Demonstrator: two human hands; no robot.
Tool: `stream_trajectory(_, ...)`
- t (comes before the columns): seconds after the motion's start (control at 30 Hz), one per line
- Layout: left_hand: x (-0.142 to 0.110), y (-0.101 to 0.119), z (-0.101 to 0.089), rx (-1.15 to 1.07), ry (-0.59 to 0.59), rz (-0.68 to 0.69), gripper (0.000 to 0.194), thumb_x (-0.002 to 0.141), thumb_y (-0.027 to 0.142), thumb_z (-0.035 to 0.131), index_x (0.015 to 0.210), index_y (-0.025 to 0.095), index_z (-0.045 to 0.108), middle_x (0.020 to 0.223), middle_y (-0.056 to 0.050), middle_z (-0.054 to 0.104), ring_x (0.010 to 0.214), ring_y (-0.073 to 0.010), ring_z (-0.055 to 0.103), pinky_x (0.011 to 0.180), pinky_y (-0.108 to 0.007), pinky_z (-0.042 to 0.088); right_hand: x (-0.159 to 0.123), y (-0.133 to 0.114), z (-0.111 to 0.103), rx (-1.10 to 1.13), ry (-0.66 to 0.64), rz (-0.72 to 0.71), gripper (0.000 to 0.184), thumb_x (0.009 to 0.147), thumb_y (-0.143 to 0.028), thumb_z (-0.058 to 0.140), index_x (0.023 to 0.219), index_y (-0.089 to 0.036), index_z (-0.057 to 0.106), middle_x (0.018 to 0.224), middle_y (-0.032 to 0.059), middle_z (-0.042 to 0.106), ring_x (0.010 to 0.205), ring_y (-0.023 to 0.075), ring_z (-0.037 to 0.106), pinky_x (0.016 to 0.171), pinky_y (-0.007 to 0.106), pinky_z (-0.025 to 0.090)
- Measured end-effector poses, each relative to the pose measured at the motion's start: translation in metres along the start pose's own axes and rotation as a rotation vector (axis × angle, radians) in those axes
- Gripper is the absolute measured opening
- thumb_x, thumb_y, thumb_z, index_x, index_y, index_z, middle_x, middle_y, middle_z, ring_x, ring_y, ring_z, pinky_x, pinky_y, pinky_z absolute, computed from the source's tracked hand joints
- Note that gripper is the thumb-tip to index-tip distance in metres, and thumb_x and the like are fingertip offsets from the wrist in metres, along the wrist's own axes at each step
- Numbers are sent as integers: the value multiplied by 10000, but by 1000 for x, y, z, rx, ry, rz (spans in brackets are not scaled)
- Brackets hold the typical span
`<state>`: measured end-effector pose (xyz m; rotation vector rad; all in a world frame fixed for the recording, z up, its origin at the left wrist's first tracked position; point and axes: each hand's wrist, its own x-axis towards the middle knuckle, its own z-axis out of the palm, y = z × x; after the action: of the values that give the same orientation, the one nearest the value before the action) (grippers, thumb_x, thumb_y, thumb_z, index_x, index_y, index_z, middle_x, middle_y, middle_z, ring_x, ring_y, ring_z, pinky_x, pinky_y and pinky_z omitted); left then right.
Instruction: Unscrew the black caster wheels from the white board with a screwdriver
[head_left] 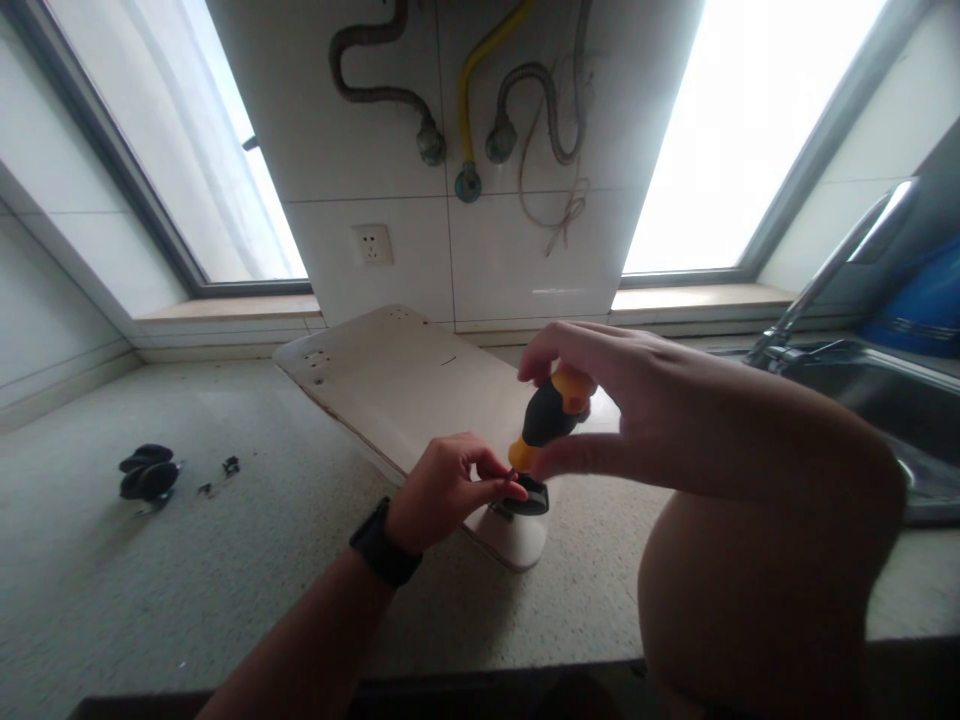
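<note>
A pale board with rounded corners [405, 370] lies on the counter, its holed end toward the wall. At its near end sits a black caster wheel [531, 497], partly covered by my fingers. My right hand [600, 390] grips a stubby screwdriver with a black and yellow handle [546, 412], tilted so its tip points down at the caster. Beside that tip, my left hand [465, 475] pinches thumb and forefinger together over the caster. What lies between those fingertips is too small to tell. A black watch is on the left wrist.
A black pair of caster wheels [148, 474] rests on the counter at left, with small dark hardware pieces [230, 465] close by. At right are a metal sink [862, 400] and its faucet [817, 285]. Hoses and a wall socket [373, 244] are on the tiled wall.
</note>
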<state>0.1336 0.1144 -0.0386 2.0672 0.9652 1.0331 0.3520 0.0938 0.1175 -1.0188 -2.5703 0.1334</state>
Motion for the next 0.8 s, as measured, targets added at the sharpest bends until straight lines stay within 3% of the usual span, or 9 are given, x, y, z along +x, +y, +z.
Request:
stream_trajectory(0.1,1,-2,2,16,26,-21,246,790,379,841,766,168,717,720,8,693,636,-119,557,628,-255,417,7,3,4,-92,1,148,439,900,-656,571,861,-220,597,681,-16,616,546,118,504,488,264,356)
stream_trajectory(0.17,1,-3,2,31,43,-17,276,783,412,840,754,168,713,722,4,687,640,-120,547,608,-248,404,8,5,4,-116,-17,136,423,918,-638,559,869,-221,612,684,-16,628,564,123,528,508,269,377)
stream_trajectory(0.3,2,-2,-4,-32,-31,4,269,812,434,811,865,178,748,841,-20,708,690,-127,563,584,-236,412,0,7,2,-63,-26,0,320,920,-469,641,1153,-250,636,995,20,726,799,164,666,680,299,496)
stream_trajectory(0.4,1,0,-9,-99,-133,59,190,922,349,710,1010,192,772,893,-35,720,714,-125,583,615,-235,444,-6,7,2,5,-8,-104,411,937,-362,624,1329,-245,583,1231,65,698,998,200,690,797,319,531)
stream_trajectory(0.5,1,0,-10,-107,-139,105,191,944,325,684,1039,197,790,918,-62,741,764,-146,622,674,-261,476,-5,8,4,12,-1,-156,502,947,-320,595,1437,-241,520,1299,79,674,1097,209,668,881,330,525)
stream_trajectory(0.6,1,-1,-5,-120,-75,82,176,920,337,716,998,205,802,932,-70,769,823,-174,681,772,-304,513,4,9,6,-35,42,-63,515,935,-485,609,1380,-230,570,1193,83,704,1014,214,670,813,329,512)
stream_trajectory(0.7,1,-1,-2,-83,-21,38,148,890,339,751,952,215,802,889,-49,772,794,-170,687,762,-304,509,13,8,6,-108,66,104,482,923,-638,548,1036,-191,687,862,55,701,702,167,610,596,304,429)
stream_trajectory(0.8,1,-1,-1,-39,35,-5,174,848,370,791,892,202,781,843,-31,763,708,-147,643,678,-281,478,12,8,3,-120,53,120,435,916,-616,571,935,-191,663,730,24,649,583,141,528,537,305,376)
